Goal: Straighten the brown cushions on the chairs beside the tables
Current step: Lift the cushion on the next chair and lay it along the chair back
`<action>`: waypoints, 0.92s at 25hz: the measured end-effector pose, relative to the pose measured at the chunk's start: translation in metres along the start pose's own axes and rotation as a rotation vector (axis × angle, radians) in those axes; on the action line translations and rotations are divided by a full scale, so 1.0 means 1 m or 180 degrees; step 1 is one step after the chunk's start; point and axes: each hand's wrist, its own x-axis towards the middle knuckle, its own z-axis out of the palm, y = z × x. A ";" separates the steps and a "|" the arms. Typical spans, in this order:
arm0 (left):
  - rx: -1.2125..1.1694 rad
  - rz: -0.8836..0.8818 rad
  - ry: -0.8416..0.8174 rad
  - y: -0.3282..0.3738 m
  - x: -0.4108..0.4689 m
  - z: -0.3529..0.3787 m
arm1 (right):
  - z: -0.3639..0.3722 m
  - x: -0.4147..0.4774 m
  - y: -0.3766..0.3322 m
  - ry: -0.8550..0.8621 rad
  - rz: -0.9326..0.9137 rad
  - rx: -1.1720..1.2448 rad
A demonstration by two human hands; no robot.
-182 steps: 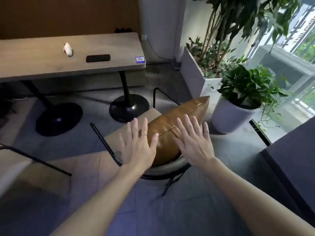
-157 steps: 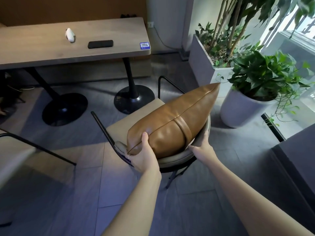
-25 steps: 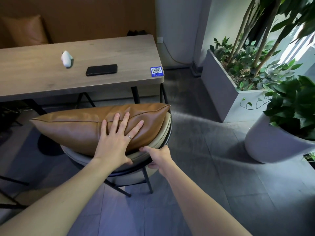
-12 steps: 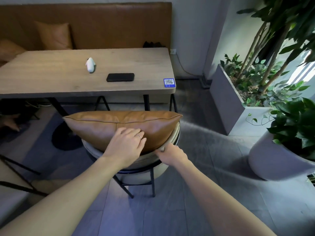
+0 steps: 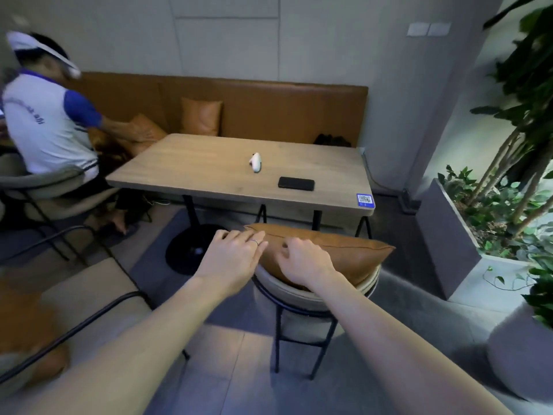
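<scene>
Hands — left hand (image 5: 232,259) and right hand (image 5: 303,262), each grip loosely curled, holding nothing — over one brown cushion (image 5: 344,250).

The single head camera looks forward and down from standing height, close behind the chair (image 5: 317,295), across the tabletop (image 5: 209,163) toward the bench (image 5: 269,109) and wall. Its wide angle bends the edges.

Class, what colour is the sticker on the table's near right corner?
Blue with a white QR code, on the sticker; seen in the head view.
</scene>
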 end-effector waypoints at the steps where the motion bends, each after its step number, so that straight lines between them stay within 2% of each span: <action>1: 0.0056 -0.0065 0.0052 -0.020 -0.016 -0.016 | -0.002 -0.007 -0.029 0.0107 -0.0172 -0.0051; 8: 0.0325 -0.0802 0.0558 -0.192 -0.191 -0.152 | 0.015 -0.076 -0.291 0.0753 -0.1334 -0.0466; 13: 0.0530 -0.1518 0.0852 -0.284 -0.312 -0.216 | 0.041 -0.118 -0.426 0.1142 -0.2118 -0.0237; 18: 0.0655 -0.2149 0.0789 -0.352 -0.412 -0.242 | 0.083 -0.135 -0.510 0.1110 -0.2360 0.0000; 23: 0.0489 -0.2671 0.0658 -0.407 -0.444 -0.220 | 0.144 -0.113 -0.559 0.0749 -0.2198 0.0270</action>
